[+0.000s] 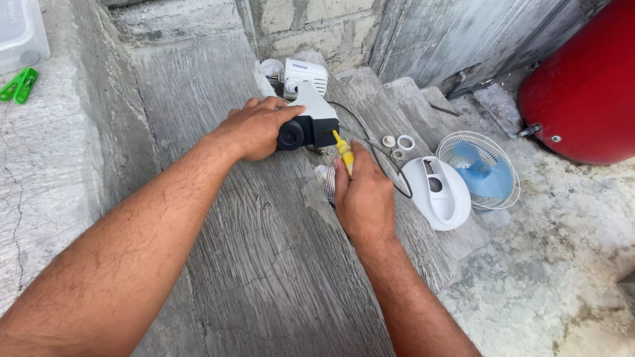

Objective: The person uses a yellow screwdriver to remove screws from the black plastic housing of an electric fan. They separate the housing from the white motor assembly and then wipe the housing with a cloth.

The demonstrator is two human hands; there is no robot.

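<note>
My left hand (256,127) grips a white and black fan motor housing (311,120) that lies on a grey concrete step (264,264). My right hand (362,195) is closed around a yellow-handled screwdriver (344,152), whose tip meets the black end of the housing. A black cable (390,165) runs from the housing past my right hand. A few small screws (262,201) lie on the step near my left forearm.
A white fan base cover (440,195) and a blue fan blade inside a white grille (483,168) lie to the right, with white rings (400,141) beside them. A red tank (585,86) stands far right. Green clothes pegs (18,84) rest on the left ledge.
</note>
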